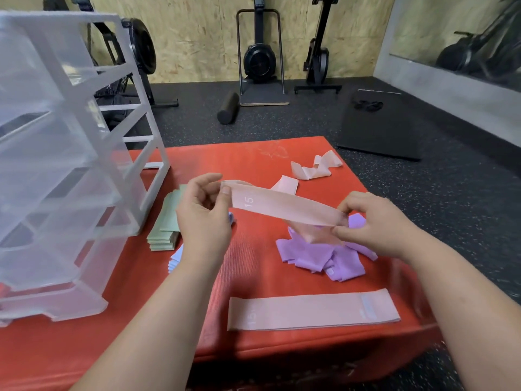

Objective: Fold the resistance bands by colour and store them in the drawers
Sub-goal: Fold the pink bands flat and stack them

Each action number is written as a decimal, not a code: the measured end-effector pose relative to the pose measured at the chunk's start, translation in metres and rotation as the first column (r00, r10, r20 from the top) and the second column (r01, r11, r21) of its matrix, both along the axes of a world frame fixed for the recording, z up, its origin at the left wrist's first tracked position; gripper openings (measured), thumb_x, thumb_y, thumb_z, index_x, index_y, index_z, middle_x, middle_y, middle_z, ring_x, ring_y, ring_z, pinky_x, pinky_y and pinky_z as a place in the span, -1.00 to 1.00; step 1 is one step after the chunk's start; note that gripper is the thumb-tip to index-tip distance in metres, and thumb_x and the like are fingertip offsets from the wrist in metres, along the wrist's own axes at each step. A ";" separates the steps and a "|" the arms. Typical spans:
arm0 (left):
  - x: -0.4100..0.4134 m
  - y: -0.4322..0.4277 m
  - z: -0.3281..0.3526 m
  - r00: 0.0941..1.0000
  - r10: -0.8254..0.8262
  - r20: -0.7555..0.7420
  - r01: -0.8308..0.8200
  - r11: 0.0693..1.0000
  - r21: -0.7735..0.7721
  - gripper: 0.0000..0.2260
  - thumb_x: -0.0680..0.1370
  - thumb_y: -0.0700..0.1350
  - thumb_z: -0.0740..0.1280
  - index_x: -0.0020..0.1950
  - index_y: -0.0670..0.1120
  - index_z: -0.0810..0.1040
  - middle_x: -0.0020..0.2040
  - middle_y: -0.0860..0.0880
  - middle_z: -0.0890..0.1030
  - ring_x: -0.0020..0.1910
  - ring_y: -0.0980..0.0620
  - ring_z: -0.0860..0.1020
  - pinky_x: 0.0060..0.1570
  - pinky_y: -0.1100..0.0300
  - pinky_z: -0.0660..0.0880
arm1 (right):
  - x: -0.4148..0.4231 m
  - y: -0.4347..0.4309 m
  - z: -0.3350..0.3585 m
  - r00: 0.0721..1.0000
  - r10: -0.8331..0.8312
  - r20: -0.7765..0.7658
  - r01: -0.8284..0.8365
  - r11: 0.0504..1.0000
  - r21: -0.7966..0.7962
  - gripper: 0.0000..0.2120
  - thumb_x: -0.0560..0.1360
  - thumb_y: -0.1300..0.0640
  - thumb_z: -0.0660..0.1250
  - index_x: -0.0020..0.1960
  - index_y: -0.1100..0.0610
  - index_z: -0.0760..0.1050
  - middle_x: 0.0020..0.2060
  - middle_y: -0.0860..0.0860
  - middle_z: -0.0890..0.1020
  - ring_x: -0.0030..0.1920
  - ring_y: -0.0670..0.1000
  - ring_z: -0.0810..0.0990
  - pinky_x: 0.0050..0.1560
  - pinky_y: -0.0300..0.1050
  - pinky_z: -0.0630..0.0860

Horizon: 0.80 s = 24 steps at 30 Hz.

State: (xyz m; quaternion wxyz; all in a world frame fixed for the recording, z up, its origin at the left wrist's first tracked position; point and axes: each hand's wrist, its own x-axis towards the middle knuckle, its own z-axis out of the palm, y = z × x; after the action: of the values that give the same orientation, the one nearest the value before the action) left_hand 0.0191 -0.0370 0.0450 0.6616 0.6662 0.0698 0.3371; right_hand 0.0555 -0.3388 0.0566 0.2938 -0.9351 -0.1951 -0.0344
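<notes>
Gym setting noted: dark speckled floor [282, 122], chipboard wall [197, 38] behind, rowers [259, 60] stood upright against it. A foam roller [228, 108] and a black mat [383, 128] are seen on the floor further back.

A red pad [248, 277] is used as the work surface. A clear drawer unit [70, 165] is stood on its left side, with several drawers pulled out.

A pink band [284, 207], marked "15", is held stretched in the air above the pad. One end is pinched by the left hand [203, 218] between thumb and fingers. The other end is pinched by the right hand [375, 224]. The lower part of the loop is seen hanging slack near the right hand.

On the pad:
- flat pink band [313, 313], laid out straight near the front edge;
- purple bands [324, 258], loose heap, under the right hand;
- green stack [166, 221], folded, just beside the drawer unit;
- lilac stack [176, 258], folded, partly hidden by the left forearm;
- folded pink piece [284, 184], behind the held band;
- crumpled pink bands [315, 166], near the far right corner.
</notes>
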 end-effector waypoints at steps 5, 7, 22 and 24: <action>0.002 0.004 -0.010 0.997 0.003 -0.071 -0.001 1.000 0.019 -0.85 0.63 -0.25 0.42 0.17 -0.07 0.63 -0.07 -0.04 0.71 -0.14 0.14 0.66 -0.19 0.30 0.56 | -0.010 -0.020 0.007 0.950 0.097 -0.298 -0.003 0.954 0.301 -0.70 0.38 -0.05 0.66 -0.16 0.10 0.60 -0.17 0.01 0.73 -0.08 -0.06 0.68 0.15 0.24 0.58; 0.002 0.002 -0.011 0.995 0.033 -0.092 -0.031 0.999 0.014 -0.85 0.63 -0.27 0.42 0.17 -0.10 0.63 -0.09 0.01 0.69 -0.19 0.24 0.63 -0.23 0.37 0.54 | -0.011 -0.026 0.006 0.937 0.111 -0.333 -0.008 0.955 0.297 -0.64 0.35 -0.18 0.63 -0.15 0.08 0.62 -0.21 0.06 0.73 -0.14 -0.05 0.65 0.09 0.18 0.56; 0.012 -0.001 -0.030 0.959 0.006 -0.282 0.040 0.986 0.160 -0.84 0.56 -0.09 0.46 0.11 0.12 0.65 -0.11 0.04 0.72 -0.13 0.02 0.71 -0.03 -0.10 0.68 | -0.002 -0.054 -0.012 0.948 -0.153 -0.280 0.261 0.878 0.401 -0.75 0.45 0.32 0.53 -0.06 -0.02 0.74 -0.20 0.02 0.74 -0.18 0.01 0.66 -0.06 0.08 0.66; 0.014 0.000 -0.033 0.945 -0.022 -0.327 0.070 0.989 0.133 -0.86 0.53 -0.06 0.48 0.08 0.10 0.67 -0.12 0.03 0.73 -0.17 -0.03 0.71 -0.06 -0.17 0.69 | -0.002 -0.057 -0.012 0.937 -0.183 -0.298 0.299 0.861 0.411 -0.74 0.41 0.37 0.54 -0.05 0.03 0.75 -0.18 0.06 0.76 -0.16 0.06 0.69 0.00 0.12 0.69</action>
State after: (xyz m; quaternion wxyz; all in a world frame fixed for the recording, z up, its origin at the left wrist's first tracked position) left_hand 0.0328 -0.0371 0.0118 0.5993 0.7597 0.1376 0.2115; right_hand 0.0532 -0.3954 0.0442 0.5173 -0.8555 -0.0240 0.0018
